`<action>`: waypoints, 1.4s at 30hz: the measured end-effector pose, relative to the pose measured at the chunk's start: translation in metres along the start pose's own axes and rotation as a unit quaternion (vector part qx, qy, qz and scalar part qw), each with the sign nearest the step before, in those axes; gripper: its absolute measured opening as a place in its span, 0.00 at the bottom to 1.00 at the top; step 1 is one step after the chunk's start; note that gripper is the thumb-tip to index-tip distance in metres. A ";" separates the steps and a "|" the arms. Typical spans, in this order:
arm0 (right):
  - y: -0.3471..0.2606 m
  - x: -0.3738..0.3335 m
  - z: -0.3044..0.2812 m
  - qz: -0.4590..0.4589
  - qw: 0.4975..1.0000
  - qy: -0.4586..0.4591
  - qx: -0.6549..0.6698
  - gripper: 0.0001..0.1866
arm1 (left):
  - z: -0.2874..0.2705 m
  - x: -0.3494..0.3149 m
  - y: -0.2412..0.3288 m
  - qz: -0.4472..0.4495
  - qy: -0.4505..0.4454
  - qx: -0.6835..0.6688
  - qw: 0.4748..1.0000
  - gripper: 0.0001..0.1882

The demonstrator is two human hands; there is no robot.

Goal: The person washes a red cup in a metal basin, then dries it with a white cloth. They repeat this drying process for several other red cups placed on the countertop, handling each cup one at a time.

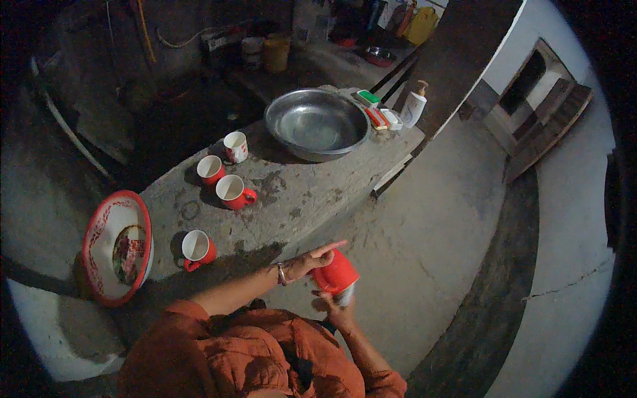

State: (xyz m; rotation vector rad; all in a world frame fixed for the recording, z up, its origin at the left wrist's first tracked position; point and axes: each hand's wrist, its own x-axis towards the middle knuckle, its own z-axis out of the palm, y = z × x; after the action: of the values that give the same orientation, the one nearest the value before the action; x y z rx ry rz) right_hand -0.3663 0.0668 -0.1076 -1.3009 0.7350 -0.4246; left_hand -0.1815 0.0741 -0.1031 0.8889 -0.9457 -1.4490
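A red mug (337, 272) is tilted in front of my body. My left hand (306, 263) grips its upper left side, with one finger stretched out past it. Below the mug, my right hand (337, 310) closes round a greyish-white wad (346, 296), pressed against the mug's lower end; whether it is cloth or a scrubber I cannot tell. On the concrete ledge (292, 199) stand several other mugs: a red one (197, 247) nearest me, two red ones (232, 190) (210, 170) farther off, and a white patterned one (235, 146).
A large metal basin (318, 126) sits at the ledge's far end. Beside it are a green-and-white box (367, 99), small packets (376, 118) and a white pump bottle (413, 106). A red-rimmed enamel basin (118, 249) stands tilted at the left. A wooden door (551, 129) stands at the right.
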 end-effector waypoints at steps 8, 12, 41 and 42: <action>-0.005 -0.003 0.011 -0.076 0.996 0.028 0.032 0.26 | 0.018 0.001 0.024 0.081 0.023 0.079 0.993 0.34; 0.013 0.031 -0.010 -0.196 0.826 0.046 -0.526 0.21 | 0.016 0.003 0.011 -0.045 0.086 0.131 0.987 0.32; -0.027 0.005 0.008 -0.190 0.963 -0.042 -0.185 0.27 | 0.005 -0.004 0.027 -0.080 0.022 -0.069 0.994 0.25; -0.020 0.010 0.002 -0.175 0.942 -0.053 -0.280 0.27 | 0.005 -0.004 0.024 -0.118 0.036 -0.093 0.988 0.24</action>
State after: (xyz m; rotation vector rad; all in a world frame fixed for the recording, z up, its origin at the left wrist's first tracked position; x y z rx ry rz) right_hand -0.3554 0.0566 -0.0911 -1.9938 0.5477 -0.4404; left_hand -0.1769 0.0772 -0.0789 0.9312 -0.6548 -1.6647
